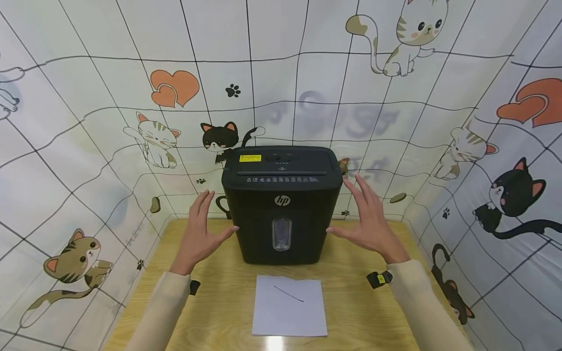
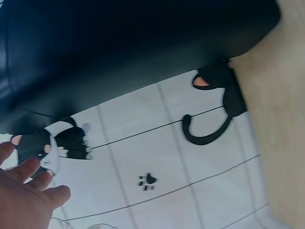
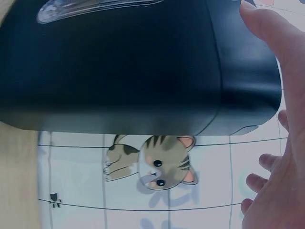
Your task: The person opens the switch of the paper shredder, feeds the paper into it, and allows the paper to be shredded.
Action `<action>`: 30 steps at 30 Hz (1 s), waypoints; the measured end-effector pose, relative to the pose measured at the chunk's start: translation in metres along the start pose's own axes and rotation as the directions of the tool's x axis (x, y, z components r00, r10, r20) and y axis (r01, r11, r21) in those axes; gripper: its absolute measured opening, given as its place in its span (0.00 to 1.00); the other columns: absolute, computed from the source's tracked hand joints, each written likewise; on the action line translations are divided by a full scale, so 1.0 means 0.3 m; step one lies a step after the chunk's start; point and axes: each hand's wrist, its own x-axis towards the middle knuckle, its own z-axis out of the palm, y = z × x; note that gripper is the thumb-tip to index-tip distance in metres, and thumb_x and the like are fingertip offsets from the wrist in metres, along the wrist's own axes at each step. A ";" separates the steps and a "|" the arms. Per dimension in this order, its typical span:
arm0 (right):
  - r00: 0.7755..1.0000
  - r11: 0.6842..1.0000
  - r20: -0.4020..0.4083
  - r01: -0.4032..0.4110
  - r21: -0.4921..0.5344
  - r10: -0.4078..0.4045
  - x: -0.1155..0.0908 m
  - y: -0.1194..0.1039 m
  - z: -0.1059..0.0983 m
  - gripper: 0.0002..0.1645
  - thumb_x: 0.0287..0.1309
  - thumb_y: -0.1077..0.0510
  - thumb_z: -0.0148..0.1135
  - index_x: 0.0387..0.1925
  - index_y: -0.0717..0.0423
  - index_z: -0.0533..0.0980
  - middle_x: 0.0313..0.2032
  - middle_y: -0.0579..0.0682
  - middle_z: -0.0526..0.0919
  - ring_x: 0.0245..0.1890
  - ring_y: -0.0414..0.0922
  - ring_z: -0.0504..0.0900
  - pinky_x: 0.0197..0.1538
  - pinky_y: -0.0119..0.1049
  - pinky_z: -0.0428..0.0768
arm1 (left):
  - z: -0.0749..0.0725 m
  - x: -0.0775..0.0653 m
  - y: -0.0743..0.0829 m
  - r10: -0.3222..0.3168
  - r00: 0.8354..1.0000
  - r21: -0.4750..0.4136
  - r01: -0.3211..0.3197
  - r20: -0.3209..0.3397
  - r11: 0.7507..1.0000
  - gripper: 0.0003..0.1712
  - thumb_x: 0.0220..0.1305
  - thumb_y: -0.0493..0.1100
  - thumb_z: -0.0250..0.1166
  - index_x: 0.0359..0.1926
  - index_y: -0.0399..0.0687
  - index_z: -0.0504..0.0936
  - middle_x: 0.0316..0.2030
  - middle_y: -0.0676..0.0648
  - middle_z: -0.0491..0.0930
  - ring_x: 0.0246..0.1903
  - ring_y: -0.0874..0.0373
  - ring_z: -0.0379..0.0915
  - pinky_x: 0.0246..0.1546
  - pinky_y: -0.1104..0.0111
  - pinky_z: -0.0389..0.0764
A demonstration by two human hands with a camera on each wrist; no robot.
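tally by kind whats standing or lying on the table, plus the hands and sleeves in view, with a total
Black HP shredder: 1
White paper sheet: 1
Hands, left hand and right hand: 2
Sleeves, left sleeve and right sleeve: 2
Total: 6

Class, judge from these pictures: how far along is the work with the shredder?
Looks done: the shredder stands upright on the table. In hand: the left hand and right hand flank it, contact unclear. Probably remaining: feeding in the marked paper, which lies flat in front, outside the slot.
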 end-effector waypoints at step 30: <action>0.945 0.945 0.187 -0.297 0.137 0.270 -0.318 0.050 0.336 0.70 0.45 0.34 0.80 0.81 0.43 0.50 0.81 0.56 0.51 0.78 0.64 0.51 0.69 0.76 0.55 | 0.305 -0.332 -0.117 -0.212 0.966 -0.192 0.239 0.150 0.952 0.55 0.56 0.59 0.77 0.77 0.49 0.60 0.75 0.41 0.61 0.75 0.41 0.55 0.71 0.39 0.63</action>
